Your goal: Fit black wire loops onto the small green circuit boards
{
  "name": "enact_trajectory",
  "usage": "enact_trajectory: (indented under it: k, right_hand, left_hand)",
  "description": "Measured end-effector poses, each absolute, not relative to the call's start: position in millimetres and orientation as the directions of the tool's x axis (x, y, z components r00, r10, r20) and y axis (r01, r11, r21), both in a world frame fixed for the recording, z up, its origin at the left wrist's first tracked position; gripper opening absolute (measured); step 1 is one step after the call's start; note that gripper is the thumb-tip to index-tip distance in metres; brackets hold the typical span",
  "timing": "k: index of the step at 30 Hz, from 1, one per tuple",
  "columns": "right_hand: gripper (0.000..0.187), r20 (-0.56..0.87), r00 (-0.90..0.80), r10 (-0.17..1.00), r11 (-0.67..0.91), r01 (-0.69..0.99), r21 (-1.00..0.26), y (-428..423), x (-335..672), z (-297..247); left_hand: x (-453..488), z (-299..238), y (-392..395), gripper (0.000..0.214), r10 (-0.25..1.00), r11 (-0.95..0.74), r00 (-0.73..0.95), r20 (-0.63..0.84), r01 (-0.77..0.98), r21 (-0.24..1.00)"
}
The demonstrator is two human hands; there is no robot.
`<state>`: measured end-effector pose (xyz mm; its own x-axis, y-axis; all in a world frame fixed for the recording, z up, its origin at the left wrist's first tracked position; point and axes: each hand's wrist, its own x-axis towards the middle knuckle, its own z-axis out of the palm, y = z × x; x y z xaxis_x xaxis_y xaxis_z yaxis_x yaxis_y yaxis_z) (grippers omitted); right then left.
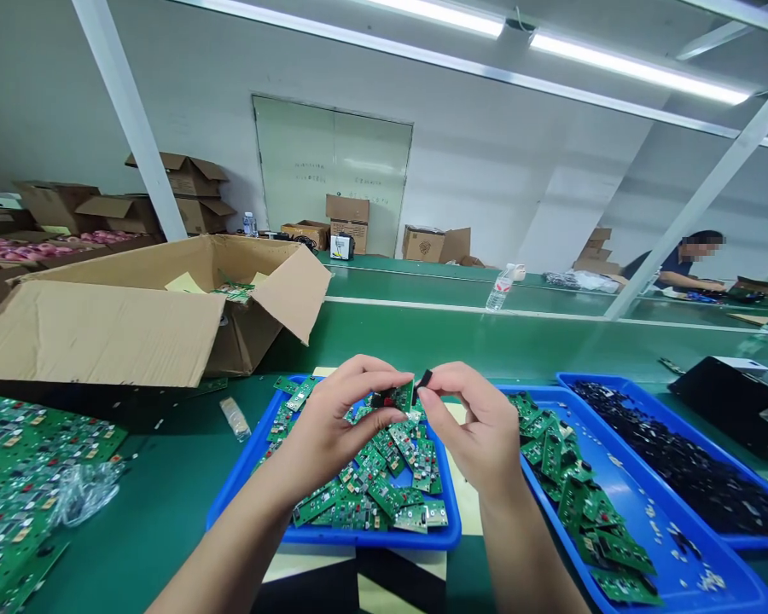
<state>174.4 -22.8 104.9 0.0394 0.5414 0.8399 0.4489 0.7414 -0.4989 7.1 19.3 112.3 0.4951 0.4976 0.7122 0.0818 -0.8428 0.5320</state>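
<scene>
While trays (pixel 614 465) are crowding the table (pixel 166 520), the left hand (pixel 339 409) is pinching a board (pixel 407 397), the right hand (pixel 477 419) a part (pixel 425 379). Lights (pixel 640 66) are shining.

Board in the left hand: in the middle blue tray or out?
Out: the green board is pinched in the left hand, raised above the blue tray and the boards piled there.
</scene>
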Motion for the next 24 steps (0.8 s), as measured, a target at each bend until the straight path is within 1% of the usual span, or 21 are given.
enact_trajectory:
  k: [4,6,7,9,11,13,14,16,17,19,22,24]
  right_hand:
    - [0.014,0.894,-0.075,0.442,0.789,0.507,-0.347,-21.2,176.3,106.3]
    - [0.018,0.892,-0.146,0.429,0.809,0.502,-0.307,-21.1,179.3,106.9]
    - [0.020,0.879,-0.181,0.442,0.818,0.483,-0.312,-21.5,180.9,107.0]
    - [0.022,0.837,-0.204,0.508,0.818,0.419,-0.394,-22.9,183.0,106.9]
    - [0.019,0.779,-0.123,0.615,0.767,0.322,-0.555,-24.4,183.2,106.0]
    - [0.013,0.668,-0.015,0.744,0.658,0.195,-0.728,-24.7,181.2,104.8]
    - [0.012,0.594,-0.001,0.804,0.589,0.130,-0.797,-24.4,179.7,104.2]
    - [0.012,0.454,-0.049,0.890,0.455,0.020,-0.890,-23.2,176.0,103.3]
    - [0.011,0.403,-0.086,0.911,0.402,-0.024,-0.915,-22.6,174.0,103.0]
    - [0.011,0.349,-0.123,0.929,0.338,-0.104,-0.936,-21.8,170.8,102.9]
    - [0.014,0.324,-0.146,0.935,0.294,-0.194,-0.936,-21.1,169.5,103.2]
    - [0.016,0.312,-0.197,0.930,0.261,-0.245,-0.934,-20.2,171.3,103.2]
  left_hand:
    - [6.0,113.3,21.1,0.026,0.484,-0.857,0.493,0.723,0.102,0.505]
    - [5.9,112.9,23.8,0.024,0.485,-0.861,0.486,0.727,0.119,0.495]
    - [5.9,112.4,25.4,0.024,0.487,-0.863,0.466,0.739,0.128,0.488]
    - [5.6,111.2,28.5,0.024,0.481,-0.873,0.409,0.775,0.147,0.465]
    - [5.1,110.3,30.1,0.025,0.444,-0.896,0.362,0.819,0.172,0.410]
    - [4.7,109.9,29.9,0.027,0.377,-0.924,0.351,0.857,0.204,0.323]
    - [4.6,109.9,29.2,0.027,0.343,-0.934,0.349,0.872,0.223,0.278]
    - [5.0,110.0,27.5,0.029,0.284,-0.945,0.348,0.893,0.259,0.199]
    - [5.3,110.1,26.7,0.030,0.263,-0.947,0.350,0.899,0.274,0.170]
    - [6.0,110.1,25.8,0.030,0.236,-0.948,0.360,0.903,0.290,0.133]
    - [6.4,110.1,26.2,0.030,0.220,-0.951,0.365,0.905,0.288,0.115]
    - [6.2,110.0,27.0,0.030,0.215,-0.953,0.366,0.905,0.283,0.111]
